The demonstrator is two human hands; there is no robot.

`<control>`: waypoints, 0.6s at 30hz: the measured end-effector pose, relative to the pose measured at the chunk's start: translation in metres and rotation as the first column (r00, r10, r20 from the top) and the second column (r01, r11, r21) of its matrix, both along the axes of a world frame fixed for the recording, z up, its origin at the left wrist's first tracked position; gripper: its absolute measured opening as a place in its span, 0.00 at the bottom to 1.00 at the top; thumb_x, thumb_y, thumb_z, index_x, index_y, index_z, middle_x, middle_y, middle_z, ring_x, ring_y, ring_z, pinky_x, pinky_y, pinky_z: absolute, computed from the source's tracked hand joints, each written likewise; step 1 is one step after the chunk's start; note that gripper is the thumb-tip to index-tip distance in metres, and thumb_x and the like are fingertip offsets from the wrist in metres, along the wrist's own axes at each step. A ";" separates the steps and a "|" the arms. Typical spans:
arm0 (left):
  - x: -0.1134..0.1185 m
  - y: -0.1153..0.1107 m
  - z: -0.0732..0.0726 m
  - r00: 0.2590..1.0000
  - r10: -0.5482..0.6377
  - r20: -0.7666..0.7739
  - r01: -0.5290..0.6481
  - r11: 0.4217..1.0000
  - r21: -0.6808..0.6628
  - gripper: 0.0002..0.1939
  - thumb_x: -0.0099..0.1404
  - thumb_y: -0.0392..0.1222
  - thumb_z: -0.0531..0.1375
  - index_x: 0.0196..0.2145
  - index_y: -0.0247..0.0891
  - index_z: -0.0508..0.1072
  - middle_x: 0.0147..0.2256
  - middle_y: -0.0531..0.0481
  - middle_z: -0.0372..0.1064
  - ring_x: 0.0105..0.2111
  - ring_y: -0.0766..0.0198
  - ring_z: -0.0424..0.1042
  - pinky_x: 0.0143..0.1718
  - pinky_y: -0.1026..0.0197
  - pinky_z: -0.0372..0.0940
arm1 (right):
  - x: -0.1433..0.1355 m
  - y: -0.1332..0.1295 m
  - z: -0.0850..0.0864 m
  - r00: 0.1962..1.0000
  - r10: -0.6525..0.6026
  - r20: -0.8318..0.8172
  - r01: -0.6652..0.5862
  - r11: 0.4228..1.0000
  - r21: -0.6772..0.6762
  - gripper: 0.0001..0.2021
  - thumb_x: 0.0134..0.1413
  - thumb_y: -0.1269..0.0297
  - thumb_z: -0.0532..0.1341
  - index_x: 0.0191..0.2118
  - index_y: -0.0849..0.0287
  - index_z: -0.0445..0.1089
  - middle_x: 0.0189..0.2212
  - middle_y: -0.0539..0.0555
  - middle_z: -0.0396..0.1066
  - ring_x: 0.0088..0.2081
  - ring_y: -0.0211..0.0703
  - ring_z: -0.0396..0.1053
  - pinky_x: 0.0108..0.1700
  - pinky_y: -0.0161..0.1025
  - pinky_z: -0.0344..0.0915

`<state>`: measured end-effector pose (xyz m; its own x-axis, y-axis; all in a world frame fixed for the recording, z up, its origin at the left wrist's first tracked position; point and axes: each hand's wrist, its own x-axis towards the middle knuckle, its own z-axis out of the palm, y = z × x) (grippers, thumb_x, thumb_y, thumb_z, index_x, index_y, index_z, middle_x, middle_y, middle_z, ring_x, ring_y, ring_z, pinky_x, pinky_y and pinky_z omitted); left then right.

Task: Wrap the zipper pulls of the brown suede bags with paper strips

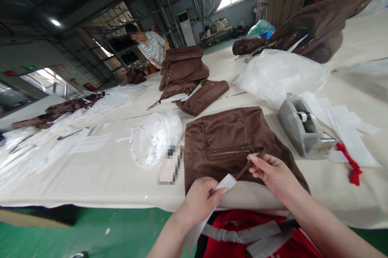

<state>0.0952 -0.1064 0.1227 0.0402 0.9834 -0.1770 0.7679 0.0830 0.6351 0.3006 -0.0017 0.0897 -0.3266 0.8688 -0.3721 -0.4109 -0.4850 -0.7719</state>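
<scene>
A brown bag (226, 134) lies flat at the table's front edge, its brass zipper (230, 152) facing up. My left hand (203, 197) is closed on a white paper strip (226, 182) that is wrapped round the lower part of a thin brown strap (243, 172). The strip hangs down past the table edge. Over the right end of the zipper, my right hand (263, 169) pinches the upper part of the strap between thumb and fingers.
A grey tape dispenser (298, 126), white papers (348, 124) and a red ribbon (351, 167) lie right. Left is a clear bag of white scraps (156, 138). Behind are stacked brown bags (184, 68), a white plastic bag (279, 76) and a person (153, 47).
</scene>
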 end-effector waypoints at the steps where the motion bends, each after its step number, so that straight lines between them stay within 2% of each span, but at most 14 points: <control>1: -0.001 0.000 -0.001 1.000 -0.002 -0.007 0.002 1.000 -0.002 0.20 0.65 0.45 0.56 0.19 0.37 0.56 0.21 0.57 0.54 0.24 0.70 0.56 0.27 0.64 0.47 | 0.001 0.000 0.000 1.000 -0.007 -0.011 0.007 1.000 -0.001 0.14 0.33 0.58 0.76 0.27 0.60 0.77 0.23 0.51 0.74 0.22 0.33 0.70 0.23 0.27 0.68; 7: 0.001 0.000 0.000 0.999 -0.004 -0.043 0.003 1.000 -0.008 0.20 0.65 0.45 0.56 0.19 0.37 0.56 0.21 0.57 0.55 0.25 0.69 0.57 0.27 0.64 0.48 | 0.001 0.000 -0.001 1.000 -0.006 0.005 0.006 1.000 -0.021 0.15 0.32 0.58 0.76 0.27 0.60 0.77 0.22 0.49 0.73 0.20 0.32 0.69 0.21 0.26 0.67; 12: 0.006 -0.001 0.007 0.997 -0.069 -0.018 0.069 0.998 0.004 0.18 0.66 0.46 0.56 0.21 0.37 0.59 0.22 0.57 0.57 0.26 0.70 0.58 0.28 0.65 0.48 | -0.002 0.001 -0.005 0.997 -0.008 0.077 0.005 0.999 0.033 0.15 0.35 0.56 0.75 0.27 0.61 0.76 0.20 0.49 0.71 0.20 0.33 0.69 0.22 0.28 0.68; 18: 0.014 0.004 0.009 1.000 -0.011 0.009 0.011 1.000 0.017 0.18 0.65 0.45 0.57 0.20 0.37 0.61 0.22 0.56 0.59 0.25 0.70 0.58 0.27 0.65 0.48 | -0.004 -0.002 -0.012 0.987 0.053 0.149 -0.069 0.992 0.108 0.16 0.38 0.54 0.73 0.31 0.61 0.76 0.20 0.51 0.73 0.22 0.34 0.70 0.24 0.28 0.68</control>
<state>0.1091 -0.1029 0.1317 0.0528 0.9857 -0.1598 0.7627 0.0635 0.6436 0.2965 -0.0037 0.0773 -0.3300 0.8879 -0.3206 -0.2628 -0.4126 -0.8722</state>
